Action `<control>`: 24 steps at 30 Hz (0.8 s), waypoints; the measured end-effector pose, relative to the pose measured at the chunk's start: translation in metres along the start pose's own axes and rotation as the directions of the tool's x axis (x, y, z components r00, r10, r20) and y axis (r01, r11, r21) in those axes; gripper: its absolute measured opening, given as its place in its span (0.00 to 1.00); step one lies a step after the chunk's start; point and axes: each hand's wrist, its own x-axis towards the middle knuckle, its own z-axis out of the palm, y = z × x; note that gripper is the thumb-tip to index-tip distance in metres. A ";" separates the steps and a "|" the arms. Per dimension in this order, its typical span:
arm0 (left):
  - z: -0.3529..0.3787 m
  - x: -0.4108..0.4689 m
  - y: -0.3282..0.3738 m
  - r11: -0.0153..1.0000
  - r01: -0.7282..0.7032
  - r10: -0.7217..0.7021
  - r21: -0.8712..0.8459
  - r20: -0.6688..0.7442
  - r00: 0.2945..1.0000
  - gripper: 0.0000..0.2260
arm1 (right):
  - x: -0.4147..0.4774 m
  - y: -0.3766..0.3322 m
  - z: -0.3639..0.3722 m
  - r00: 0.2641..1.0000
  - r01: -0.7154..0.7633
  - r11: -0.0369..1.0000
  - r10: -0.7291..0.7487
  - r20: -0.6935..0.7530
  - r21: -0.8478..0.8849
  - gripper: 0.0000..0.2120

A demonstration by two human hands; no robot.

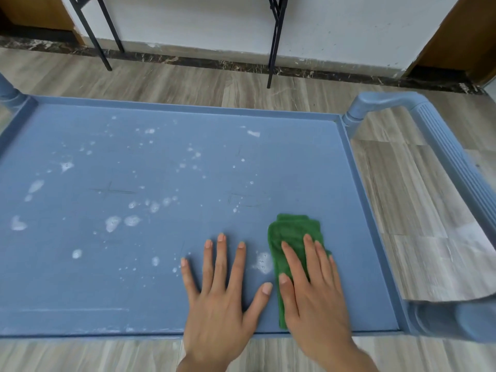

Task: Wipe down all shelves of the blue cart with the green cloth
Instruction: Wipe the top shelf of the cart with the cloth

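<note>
The blue cart's top shelf (171, 167) fills the view, dotted with white foam spots across its left and middle. A folded green cloth (291, 234) lies on the shelf near the front right. My right hand (311, 288) presses flat on the cloth with straight fingers. To its left, my left hand (222, 291) rests flat on the bare shelf, fingers spread. A foam patch (263, 261) sits between the two hands. Lower shelves are hidden.
The cart's ribbed handle (445, 157) arcs along the right side. A raised rim (188, 106) borders the shelf. Black metal table legs (275, 41) stand on the wood-look floor beyond, in front of a white wall.
</note>
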 end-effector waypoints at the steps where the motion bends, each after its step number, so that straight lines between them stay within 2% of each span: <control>1: 0.000 -0.001 0.000 1.000 0.001 -0.001 0.005 0.011 1.000 0.35 | -0.012 -0.001 0.001 1.000 -0.007 1.000 0.007 0.000 -0.002 0.27; 4: -0.001 -0.002 0.000 1.000 0.004 -0.005 0.016 0.041 0.999 0.35 | -0.016 -0.002 0.003 1.000 -0.023 1.000 0.023 -0.002 -0.009 0.27; 8: 0.000 0.002 -0.001 1.000 0.006 -0.007 0.021 0.042 0.999 0.35 | 0.024 -0.001 0.001 0.999 -0.035 0.999 0.036 0.013 -0.037 0.27; 13: 0.001 0.005 -0.001 0.999 0.024 -0.026 0.032 0.036 0.999 0.35 | 0.121 0.000 -0.005 0.997 -0.067 0.997 0.069 0.042 -0.038 0.30; 20: 0.009 0.009 -0.002 0.996 0.026 -0.017 0.083 -0.099 0.995 0.34 | 0.283 -0.001 -0.014 0.986 -0.149 0.989 0.147 0.073 0.022 0.28; 24: 0.013 0.013 -0.002 0.994 0.036 -0.024 0.104 -0.121 0.992 0.35 | 0.338 -0.001 -0.020 0.986 -0.160 0.986 0.157 0.054 0.047 0.27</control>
